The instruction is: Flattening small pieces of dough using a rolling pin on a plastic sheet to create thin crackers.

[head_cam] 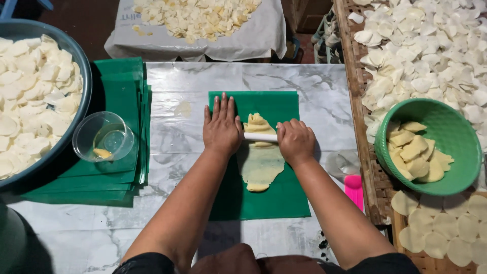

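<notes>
**Ana:** Look at the grip first. The right hand (296, 141) is curled tight around one end of the white roller (261, 137). The left hand (221, 128) is flat, with its fingers out straight, and it presses down on the other end. It is not closed around anything.

**Ben:** Where is the dough?

**Ana:** The yellow dough (261, 161) lies on the green sheet (274, 195) in the middle of the tabletop (172, 127). The roller lies across it, toward the far end. The near part looks thin and flat. The far part looks thicker and wrinkly.

**Ben:** How do you roll it well?

**Ana:** I think both hands should push down the same, so one side does not get thinner. Roll slow and straight, and keep the dough on the green sheet so it does not stick or tear.

**Ben:** How are the arms?

**Ana:** Both arms reach out from the near edge, nearly straight, and come closer together at the hands. The hands sit side by side with the dough between them.

**Ben:** What else is close?

**Ana:** A clear cup (103, 137) sits on a stack of green sheets (119, 96) on the left. A green bowl (456, 177) of dough pieces sits on the right.
</notes>
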